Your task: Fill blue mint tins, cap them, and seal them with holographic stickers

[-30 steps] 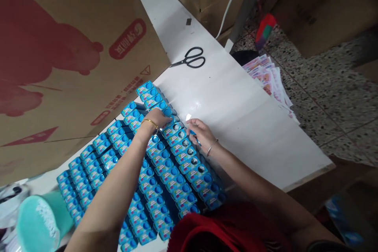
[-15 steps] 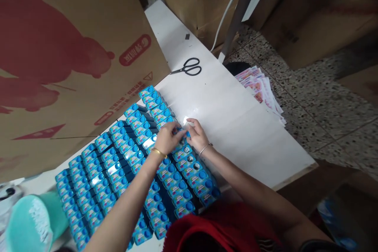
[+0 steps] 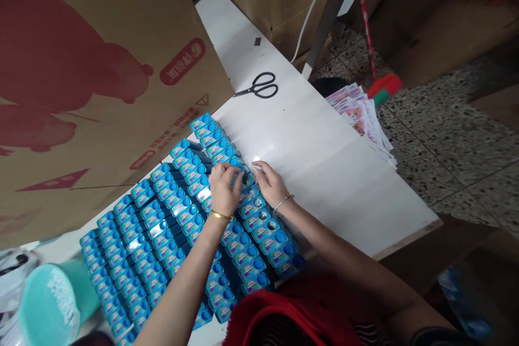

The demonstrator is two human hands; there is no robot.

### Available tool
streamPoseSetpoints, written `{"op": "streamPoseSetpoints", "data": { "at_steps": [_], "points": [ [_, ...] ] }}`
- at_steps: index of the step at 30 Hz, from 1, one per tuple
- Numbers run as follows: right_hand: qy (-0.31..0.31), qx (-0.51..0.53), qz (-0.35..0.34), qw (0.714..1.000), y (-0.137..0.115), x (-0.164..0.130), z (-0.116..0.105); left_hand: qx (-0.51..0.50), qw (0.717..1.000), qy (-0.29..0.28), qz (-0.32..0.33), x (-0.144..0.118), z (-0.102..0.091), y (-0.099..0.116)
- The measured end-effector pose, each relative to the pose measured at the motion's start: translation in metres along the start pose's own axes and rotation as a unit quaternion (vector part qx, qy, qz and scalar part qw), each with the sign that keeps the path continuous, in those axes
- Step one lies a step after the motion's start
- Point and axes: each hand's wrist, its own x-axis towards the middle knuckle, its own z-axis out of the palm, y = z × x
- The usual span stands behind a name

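Observation:
Rows of small blue containers (image 3: 190, 165) stand upright and close together on the white table, each with a printed label and a round blue spot on top. In the row nearest my hands, several containers (image 3: 259, 220) show a dark or silvery round opening instead. My left hand (image 3: 224, 189) is over this row, its thumb and fingers pinched together at a container top; anything between them is hidden. Just right of the row is my right hand (image 3: 272, 186), thumb and forefinger closed at the tips, near a tiny whitish piece (image 3: 257, 159). What they grip is too small to name.
Black-handled scissors (image 3: 263, 85) lie on the white table (image 3: 316, 151). A large printed carton (image 3: 121, 65) stands at the left. A mint-green bucket (image 3: 48, 303) with white material is at lower left. Printed sheets (image 3: 360, 113) and a red-handled broom (image 3: 383, 88) are beyond the right edge.
My left hand has drawn slightly left, away from my right hand, so a gap shows between them. An open container top now shows there. The view has shifted slightly, revealing the broom.

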Motion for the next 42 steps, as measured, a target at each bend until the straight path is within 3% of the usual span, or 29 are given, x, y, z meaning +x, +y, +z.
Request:
{"op": "streamPoseSetpoints", "data": {
  "at_steps": [3, 5, 7, 11, 17, 19, 21, 24, 26, 28, 30, 32, 34, 36, 38, 42],
  "points": [
    [-0.027, -0.228, -0.104, 0.968, -0.001, 0.003, -0.008, 0.082, 0.996, -0.038, 0.003, 0.003, 0.004, -0.020],
    [-0.064, -0.343, -0.110, 0.931, -0.004, 0.004, -0.010, 0.089, 0.994, -0.067, 0.009, 0.001, 0.007, -0.028],
    [-0.097, -0.426, -0.099, 0.894, -0.009, 0.006, -0.009, 0.079, 0.995, -0.051, -0.013, -0.001, 0.008, -0.031],
    [-0.146, -0.526, -0.091, 0.833, -0.020, 0.011, -0.003, 0.102, 0.988, -0.007, -0.113, 0.005, 0.008, -0.029],
    [-0.212, -0.595, -0.069, 0.772, -0.024, 0.019, 0.006, 0.144, 0.943, -0.128, -0.270, 0.030, 0.015, -0.029],
    [-0.212, -0.588, -0.071, 0.777, -0.022, 0.022, 0.006, 0.154, 0.937, -0.146, -0.277, 0.036, 0.016, -0.030],
    [-0.205, -0.553, -0.073, 0.804, -0.018, 0.025, 0.002, 0.164, 0.937, -0.147, -0.272, 0.037, 0.014, -0.029],
    [-0.180, -0.407, -0.105, 0.889, -0.010, 0.024, -0.006, 0.172, 0.950, -0.098, -0.242, 0.029, 0.008, -0.018],
    [-0.102, -0.252, -0.127, 0.954, -0.006, 0.018, -0.011, 0.126, 0.972, -0.044, -0.195, 0.015, 0.007, -0.004],
    [0.008, -0.106, -0.117, 0.987, -0.005, 0.007, -0.013, -0.009, 0.987, -0.046, -0.151, -0.005, 0.011, 0.013],
    [0.091, -0.012, -0.093, 0.991, -0.006, -0.006, -0.009, -0.198, 0.964, -0.095, -0.148, -0.026, 0.020, 0.029],
    [0.127, 0.022, -0.090, 0.988, -0.007, -0.018, -0.001, -0.350, 0.909, -0.122, -0.191, -0.044, 0.029, 0.040],
    [0.126, 0.016, -0.103, 0.986, -0.008, -0.026, 0.007, -0.431, 0.857, -0.113, -0.259, -0.054, 0.034, 0.044],
    [0.105, -0.007, -0.121, 0.987, -0.006, -0.029, 0.012, -0.457, 0.824, -0.110, -0.315, -0.055, 0.033, 0.038],
    [0.089, -0.047, -0.145, 0.984, -0.001, -0.029, 0.013, -0.435, 0.828, -0.099, -0.340, -0.048, 0.027, 0.027],
    [0.103, -0.187, -0.186, 0.959, 0.016, -0.019, 0.005, -0.212, 0.931, -0.057, -0.292, -0.022, 0.016, 0.006]
  ]
}}
